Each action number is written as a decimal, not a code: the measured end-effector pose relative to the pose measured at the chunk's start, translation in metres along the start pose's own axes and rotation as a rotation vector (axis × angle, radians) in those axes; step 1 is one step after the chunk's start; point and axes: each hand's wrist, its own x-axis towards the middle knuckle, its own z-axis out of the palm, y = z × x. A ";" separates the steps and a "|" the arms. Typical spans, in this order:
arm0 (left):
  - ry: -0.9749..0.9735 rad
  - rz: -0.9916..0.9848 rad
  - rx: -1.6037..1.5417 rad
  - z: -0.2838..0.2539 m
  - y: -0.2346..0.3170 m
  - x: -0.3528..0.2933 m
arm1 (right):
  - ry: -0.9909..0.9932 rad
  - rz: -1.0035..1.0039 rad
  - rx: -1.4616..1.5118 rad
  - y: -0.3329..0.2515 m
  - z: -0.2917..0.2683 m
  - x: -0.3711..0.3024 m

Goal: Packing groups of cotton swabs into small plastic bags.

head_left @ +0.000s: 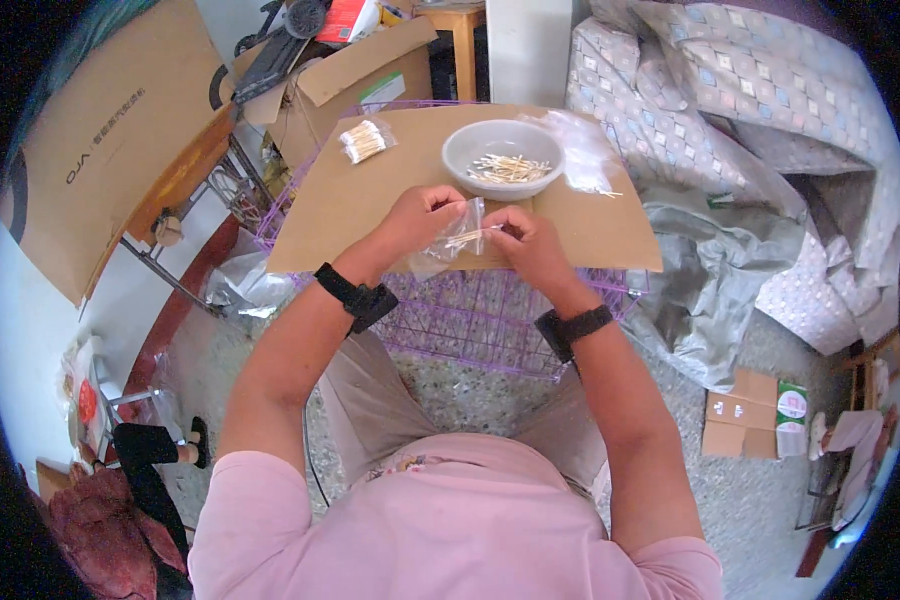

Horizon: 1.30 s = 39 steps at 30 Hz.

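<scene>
My left hand (pixel 420 221) pinches the edge of a small clear plastic bag (pixel 435 256) over the near side of the cardboard sheet (pixel 345 225). In my right hand (pixel 526 243), thumb and fingers close on a few cotton swabs (pixel 465 239), whose sticks point left at the bag. Whether their ends are inside the bag I cannot tell. Just beyond my hands stands a grey bowl (pixel 457 150) with many loose cotton swabs (pixel 512 168). At the far left of the sheet lies a filled bag of cotton swabs (pixel 367 141).
Clear plastic bags (pixel 582 150) lie right of the bowl, with a few loose swabs beside them. A purple wire frame (pixel 460 320) supports the sheet. Covered padded material (pixel 740 80) is heaped at right. Cardboard boxes (pixel 360 70) stand behind. Another person (pixel 120 520) sits at lower left.
</scene>
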 end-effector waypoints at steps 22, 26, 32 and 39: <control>-0.026 0.001 -0.716 0.007 0.024 -0.032 | -0.086 -0.108 -0.153 -0.086 -0.009 0.005; -0.042 0.051 -1.028 0.007 0.025 -0.034 | -0.012 -0.140 -0.118 -0.097 -0.014 -0.001; -0.013 0.089 -0.975 0.012 0.038 -0.039 | -0.019 -0.418 -0.442 -0.098 -0.015 -0.012; 0.074 0.083 -0.833 0.006 0.049 -0.042 | 0.118 -0.270 -0.195 -0.102 -0.011 -0.023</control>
